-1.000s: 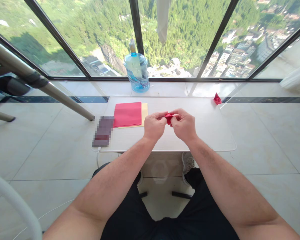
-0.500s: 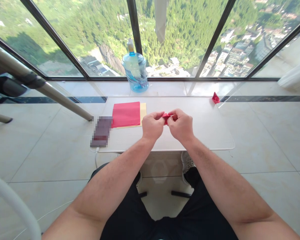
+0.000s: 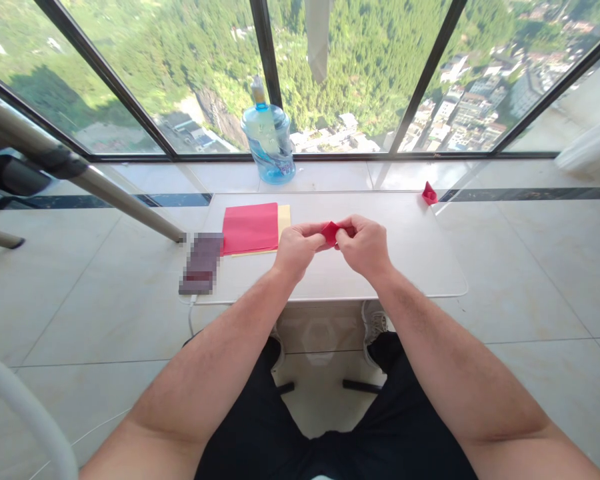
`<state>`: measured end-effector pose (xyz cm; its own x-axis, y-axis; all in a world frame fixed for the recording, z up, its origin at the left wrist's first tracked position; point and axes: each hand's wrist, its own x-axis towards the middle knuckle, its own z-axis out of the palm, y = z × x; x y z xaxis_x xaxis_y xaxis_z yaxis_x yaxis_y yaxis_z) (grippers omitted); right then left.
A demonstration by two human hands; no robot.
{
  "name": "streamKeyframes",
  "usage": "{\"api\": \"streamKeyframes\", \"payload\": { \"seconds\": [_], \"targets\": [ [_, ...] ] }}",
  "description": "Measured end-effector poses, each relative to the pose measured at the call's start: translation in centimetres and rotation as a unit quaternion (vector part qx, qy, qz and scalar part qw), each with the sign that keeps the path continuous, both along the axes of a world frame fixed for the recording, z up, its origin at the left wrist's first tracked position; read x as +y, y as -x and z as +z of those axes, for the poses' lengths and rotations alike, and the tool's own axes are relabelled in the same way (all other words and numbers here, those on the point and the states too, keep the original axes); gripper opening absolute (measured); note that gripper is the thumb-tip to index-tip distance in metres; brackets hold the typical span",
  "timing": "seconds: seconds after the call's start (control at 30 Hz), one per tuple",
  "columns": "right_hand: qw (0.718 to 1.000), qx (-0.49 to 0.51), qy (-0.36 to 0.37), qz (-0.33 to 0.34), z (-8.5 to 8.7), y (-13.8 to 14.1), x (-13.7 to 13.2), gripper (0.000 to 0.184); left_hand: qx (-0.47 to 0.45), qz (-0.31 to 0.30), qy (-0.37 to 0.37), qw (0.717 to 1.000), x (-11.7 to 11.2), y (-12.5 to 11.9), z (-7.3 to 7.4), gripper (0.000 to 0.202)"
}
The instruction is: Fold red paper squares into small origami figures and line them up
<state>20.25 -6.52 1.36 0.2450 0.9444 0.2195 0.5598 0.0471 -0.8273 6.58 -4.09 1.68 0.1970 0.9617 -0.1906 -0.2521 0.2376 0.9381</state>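
Observation:
A small folded piece of red paper is pinched between my two hands above the white table. My left hand is closed on its left side, thumb and fingers stretched toward it. From the other side my right hand grips it with curled fingers, which hide part of the paper. To the left of my hands lies a stack of red paper sheets, with yellow paper sticking out from under it. Another folded red paper piece stands at the table's far right corner.
A phone-like dark object, blurred out, lies at the table's left edge with a white cable. Behind the table a large blue water bottle stands by the window. A metal pole slants in from the left.
My left hand has shifted slightly left and its fingers are straighter. More of the red paper now shows between my hands, with a flat face turned up.

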Motion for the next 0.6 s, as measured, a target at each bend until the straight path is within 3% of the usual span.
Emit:
{"api": "streamKeyframes", "payload": {
  "seconds": [0.13, 0.3, 0.6],
  "targets": [
    [1.0, -0.013, -0.006, 0.003, 0.2, 0.0, -0.1, 0.015, 0.019, -0.005, -0.014, 1.0, 0.1, -0.2, -0.4, 0.026],
    [0.999, -0.036, -0.011, -0.005, 0.0, 0.6, -0.2, 0.015, 0.067, 0.073, -0.019, 0.995, 0.2, -0.9, -1.4, 0.031],
    [0.998, -0.045, -0.023, -0.028, -0.1, 1.2, -0.1, 0.017, 0.106, 0.112, -0.045, 0.987, -0.1, -1.0, -0.8, 0.031]
  ]
}}
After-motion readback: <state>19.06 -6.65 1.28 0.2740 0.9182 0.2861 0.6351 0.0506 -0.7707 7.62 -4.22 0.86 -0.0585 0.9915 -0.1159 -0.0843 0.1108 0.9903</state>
